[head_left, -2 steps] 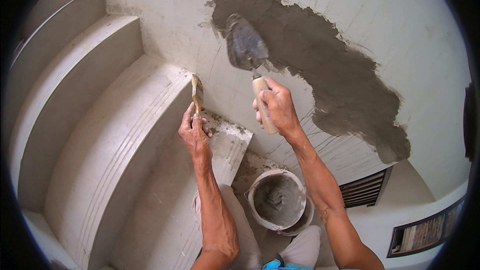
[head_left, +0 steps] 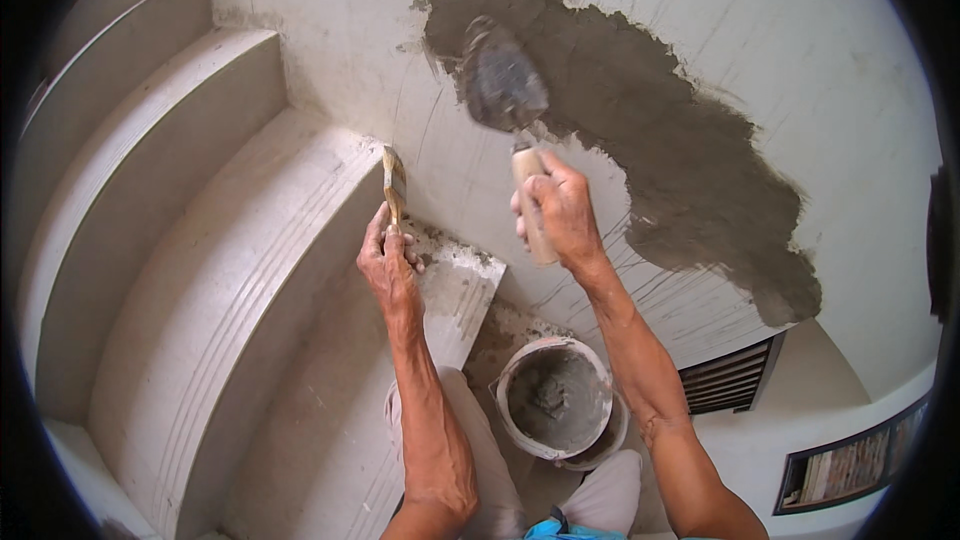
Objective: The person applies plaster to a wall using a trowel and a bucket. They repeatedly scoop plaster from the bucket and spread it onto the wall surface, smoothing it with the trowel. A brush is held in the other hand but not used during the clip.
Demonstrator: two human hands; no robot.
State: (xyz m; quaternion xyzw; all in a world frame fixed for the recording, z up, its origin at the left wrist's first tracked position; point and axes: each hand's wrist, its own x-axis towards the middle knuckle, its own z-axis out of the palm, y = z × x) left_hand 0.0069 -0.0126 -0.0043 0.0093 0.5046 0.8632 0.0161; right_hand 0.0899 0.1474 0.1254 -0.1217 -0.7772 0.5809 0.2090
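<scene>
Right hand (head_left: 560,208) has its fingers wrapped round the wooden handle of a trowel (head_left: 507,87), slightly blurred, blade over the left edge of a dark mortar patch (head_left: 640,140) on the wall (head_left: 800,90); can't tell if it's touching; left hand (head_left: 390,265) is pinching a brush (head_left: 393,185) upright by the step's (head_left: 250,230) wall-side front corner; bucket (head_left: 503,408) of grey mix (head_left: 560,400) sits just past the lower step's (head_left: 450,300) right edge.

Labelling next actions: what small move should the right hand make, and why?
Probably sweep the trowel along the dark grey patch: the right hand holds its blade before the patch's left end, and the patch's edges look ragged.
</scene>
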